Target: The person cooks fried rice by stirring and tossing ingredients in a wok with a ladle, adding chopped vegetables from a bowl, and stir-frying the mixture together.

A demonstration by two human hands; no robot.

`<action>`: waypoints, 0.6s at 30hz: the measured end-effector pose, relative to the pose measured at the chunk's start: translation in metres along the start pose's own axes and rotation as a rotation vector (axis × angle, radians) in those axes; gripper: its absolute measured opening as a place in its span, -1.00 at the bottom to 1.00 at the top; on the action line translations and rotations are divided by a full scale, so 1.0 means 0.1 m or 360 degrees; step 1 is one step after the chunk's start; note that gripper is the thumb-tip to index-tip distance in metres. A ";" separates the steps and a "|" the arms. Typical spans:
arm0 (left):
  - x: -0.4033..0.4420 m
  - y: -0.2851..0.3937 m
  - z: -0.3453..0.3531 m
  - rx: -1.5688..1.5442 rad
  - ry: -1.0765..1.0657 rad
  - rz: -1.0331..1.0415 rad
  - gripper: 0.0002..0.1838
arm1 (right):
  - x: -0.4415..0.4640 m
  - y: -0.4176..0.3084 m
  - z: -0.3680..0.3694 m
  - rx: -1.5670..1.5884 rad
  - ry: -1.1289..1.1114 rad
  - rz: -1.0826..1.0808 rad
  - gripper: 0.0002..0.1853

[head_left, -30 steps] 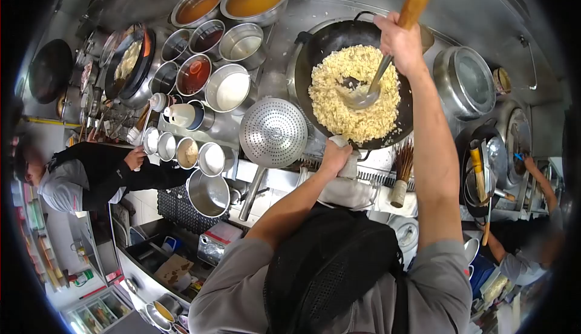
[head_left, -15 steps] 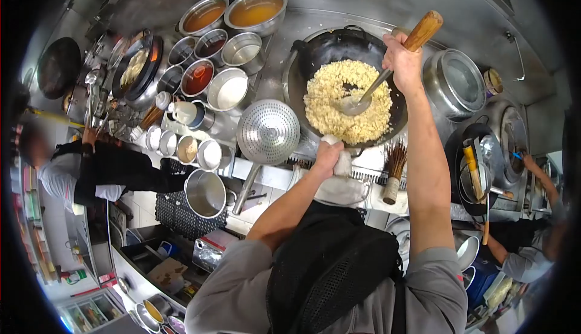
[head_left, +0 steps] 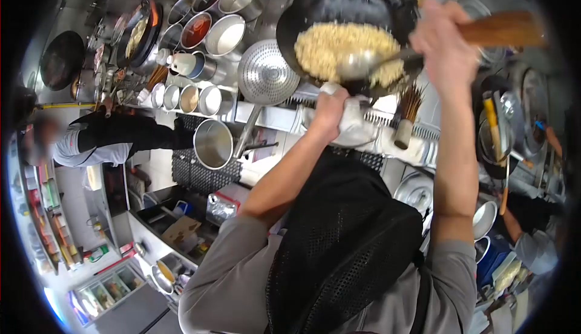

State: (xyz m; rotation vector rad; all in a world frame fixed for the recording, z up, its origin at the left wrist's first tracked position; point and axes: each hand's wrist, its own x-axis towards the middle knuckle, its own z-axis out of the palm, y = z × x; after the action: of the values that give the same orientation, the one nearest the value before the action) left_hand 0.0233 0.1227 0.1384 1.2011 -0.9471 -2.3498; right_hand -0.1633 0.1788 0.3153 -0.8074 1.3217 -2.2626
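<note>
A black wok (head_left: pixel 330 10) is tilted toward me, with pale yellow fried rice (head_left: pixel 327 46) gathered on its near side. My left hand (head_left: pixel 330 113) is closed on a white cloth (head_left: pixel 357 125) at the wok's near rim; the grip point under the cloth is hidden. My right hand (head_left: pixel 446 46), slightly blurred, grips a ladle (head_left: pixel 505 29) by its wooden handle, which points right. The ladle's metal bowl is smeared by motion and lies in the rice. Below the wok, a bamboo brush (head_left: pixel 407 116) stands near the cloth.
Left of the wok lies a perforated strainer (head_left: pixel 268 71). Several metal pots of sauces and seasonings, including a red sauce (head_left: pixel 196 30), stand beyond it. An empty steel pot (head_left: pixel 213 144) is at the counter edge. Co-workers (head_left: pixel 109 137) stand at left and far right.
The wok has tipped toward me and the rice has gathered on its near side. My right hand has moved right, swinging the ladle handle from upright to sideways. The view has shifted.
</note>
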 end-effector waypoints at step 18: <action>-0.40 -0.71 -0.35 0.0016 -0.0212 0.0283 -0.54 | 0.29 -0.29 -0.11 0.0045 -0.0193 -0.0382 -0.64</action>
State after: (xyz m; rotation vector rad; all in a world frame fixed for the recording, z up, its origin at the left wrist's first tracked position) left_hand 0.0758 0.1819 0.0978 0.9312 -1.0636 -2.3072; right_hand -0.1941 0.1826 0.3446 -1.1270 1.1903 -2.3626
